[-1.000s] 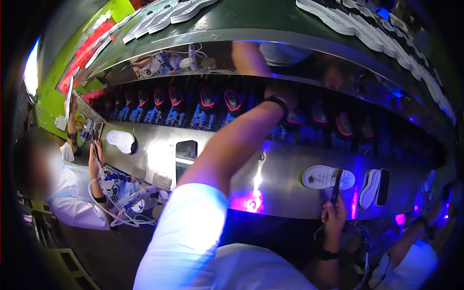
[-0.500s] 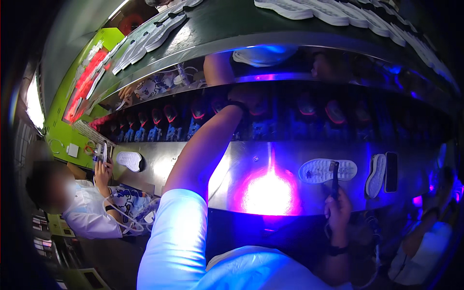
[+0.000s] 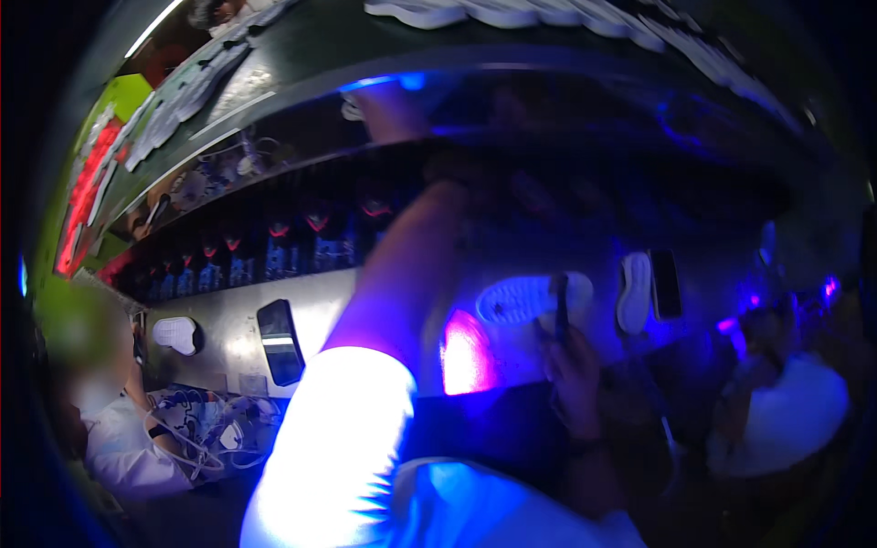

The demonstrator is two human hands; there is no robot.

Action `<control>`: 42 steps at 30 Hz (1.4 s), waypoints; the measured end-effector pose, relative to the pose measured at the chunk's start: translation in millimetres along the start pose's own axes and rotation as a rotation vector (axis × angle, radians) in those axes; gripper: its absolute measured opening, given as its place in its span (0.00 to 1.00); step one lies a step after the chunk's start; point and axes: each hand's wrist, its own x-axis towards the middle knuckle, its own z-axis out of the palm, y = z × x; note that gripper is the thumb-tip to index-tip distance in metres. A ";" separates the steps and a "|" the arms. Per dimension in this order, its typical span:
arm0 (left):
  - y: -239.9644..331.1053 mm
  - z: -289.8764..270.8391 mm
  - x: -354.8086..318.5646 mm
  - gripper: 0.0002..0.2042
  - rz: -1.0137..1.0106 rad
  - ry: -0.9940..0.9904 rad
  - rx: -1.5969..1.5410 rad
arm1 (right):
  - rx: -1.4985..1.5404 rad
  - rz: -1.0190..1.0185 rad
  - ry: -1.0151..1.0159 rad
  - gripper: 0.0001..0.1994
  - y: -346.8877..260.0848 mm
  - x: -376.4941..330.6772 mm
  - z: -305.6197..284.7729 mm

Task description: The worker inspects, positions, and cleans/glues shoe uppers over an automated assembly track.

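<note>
My left arm (image 3: 393,265) reaches across the metal bench into the dark slot at the back. My left hand (image 3: 459,167) is in deep shadow there, and its fingers cannot be made out. Near the front edge my right hand (image 3: 574,361) is closed round the dark handle of a slim tool (image 3: 561,306). The tool's upper end lies over a white shoe sole (image 3: 516,300) that rests flat on the bench. Blur hides what kind of tool it is.
Another white sole (image 3: 633,292) and a dark phone (image 3: 666,283) lie to the right; a second phone (image 3: 280,342) lies left of my arm. Several red-lit shapes (image 3: 317,233) line the slot. White soles (image 3: 512,13) sit on the green belt behind. Co-workers (image 3: 137,447) sit on both sides.
The view has swung, so the bench things appear further left. A phone shows left of my arm, where my arm covered the bench before. My right hand still holds the tool over the sole.
</note>
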 end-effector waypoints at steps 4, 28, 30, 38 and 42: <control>-22.8 -39.6 -36.7 0.17 -0.073 -0.141 -0.173 | -0.044 0.040 -0.016 0.19 -17.2 -4.4 -8.3; 67.7 139.7 -427.2 0.17 0.961 0.767 0.657 | -0.548 -0.436 -0.359 0.14 -81.8 -76.0 73.1; 69.8 137.5 -430.5 0.17 0.955 0.760 0.632 | -0.475 -0.359 -0.350 0.14 -66.6 -79.1 71.9; 59.1 128.1 -425.9 0.18 0.948 0.739 0.733 | -0.594 -0.306 -0.540 0.13 -74.0 -98.8 48.9; 64.6 132.7 -418.3 0.19 0.963 0.685 0.813 | -0.660 -0.279 -0.415 0.13 -86.3 -86.5 55.2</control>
